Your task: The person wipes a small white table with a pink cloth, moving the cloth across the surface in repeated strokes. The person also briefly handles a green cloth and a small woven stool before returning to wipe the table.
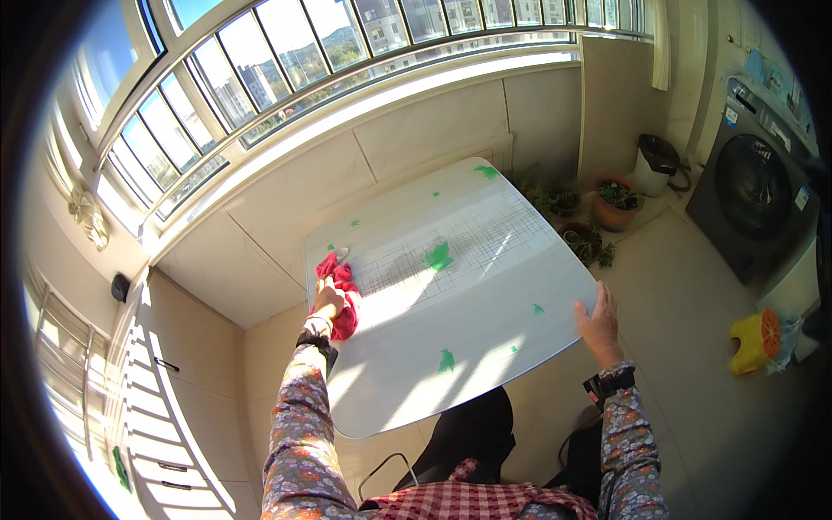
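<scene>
A white square table (468,286) with green marks and thin dark lines on its top stands in front of me. My left hand (327,300) presses a red cloth (345,299) against the table's left edge; the cloth hangs partly over the side. A small pale object (341,254) lies just beyond the cloth. My right hand (598,319) rests flat on the table's right front edge with its fingers spread, holding nothing. Both forearms wear flowered sleeves and dark wristbands.
Potted plants (617,196) and a small bin (656,162) stand by the far right wall. A dark front-loading washing machine (758,192) is at the right, with a yellow and orange stool (752,341) near it. Windows run along the back; a white ladder-like rack (152,416) lies at the left.
</scene>
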Tool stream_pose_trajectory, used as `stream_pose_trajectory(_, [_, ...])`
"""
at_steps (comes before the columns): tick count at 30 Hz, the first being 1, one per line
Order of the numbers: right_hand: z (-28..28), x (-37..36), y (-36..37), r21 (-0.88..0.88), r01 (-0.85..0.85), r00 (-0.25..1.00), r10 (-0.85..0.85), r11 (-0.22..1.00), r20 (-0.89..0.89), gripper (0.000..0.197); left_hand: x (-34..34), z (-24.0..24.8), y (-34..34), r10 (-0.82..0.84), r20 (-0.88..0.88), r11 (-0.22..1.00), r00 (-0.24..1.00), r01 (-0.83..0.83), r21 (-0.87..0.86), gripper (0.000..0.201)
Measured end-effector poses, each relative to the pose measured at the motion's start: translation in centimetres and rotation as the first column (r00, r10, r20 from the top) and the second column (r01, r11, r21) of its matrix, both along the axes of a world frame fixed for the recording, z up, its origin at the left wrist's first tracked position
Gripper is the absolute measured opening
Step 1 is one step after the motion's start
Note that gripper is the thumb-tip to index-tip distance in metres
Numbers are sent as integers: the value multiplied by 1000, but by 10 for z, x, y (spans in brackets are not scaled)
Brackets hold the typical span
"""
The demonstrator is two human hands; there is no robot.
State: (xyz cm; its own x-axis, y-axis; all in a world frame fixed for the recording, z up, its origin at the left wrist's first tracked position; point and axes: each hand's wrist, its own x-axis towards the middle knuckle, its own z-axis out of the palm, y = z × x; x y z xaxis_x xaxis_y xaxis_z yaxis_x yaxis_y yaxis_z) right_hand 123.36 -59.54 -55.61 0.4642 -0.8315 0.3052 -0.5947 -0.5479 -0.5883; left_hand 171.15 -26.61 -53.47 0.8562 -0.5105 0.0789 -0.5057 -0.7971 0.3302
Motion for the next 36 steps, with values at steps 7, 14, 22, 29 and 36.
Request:
stream_pose_trajectory(7, [17, -37, 24, 331, -34, 997, 9, 943, 77, 73, -91, -19, -29, -64, 171, 996, 983, 74, -49, 44])
stream_pose_trajectory(14, [23, -68, 10, 419, -209, 962, 108, 884, 252, 56, -294, 0, -192, -601, -11, 792, 800, 593, -145, 56])
stream_pose_trajectory(22, [8, -66, 1, 423, -229, 953, 112, 877, 283, 52, -380, 0, -266, -782, 115, 578, 612, 782, -232, 50])
stream_pose_trajectory(29, [22, -60, 12, 410, -268, 945, 155, 872, 288, 55, -330, 19, -134, -831, 119, 493, 544, 818, -298, 51])
stream_pose_trajectory(36, [41, -61, 12, 507, -278, 951, 161, 816, 263, 57, -253, 29, 77, -414, 169, 876, 894, 442, -193, 52])
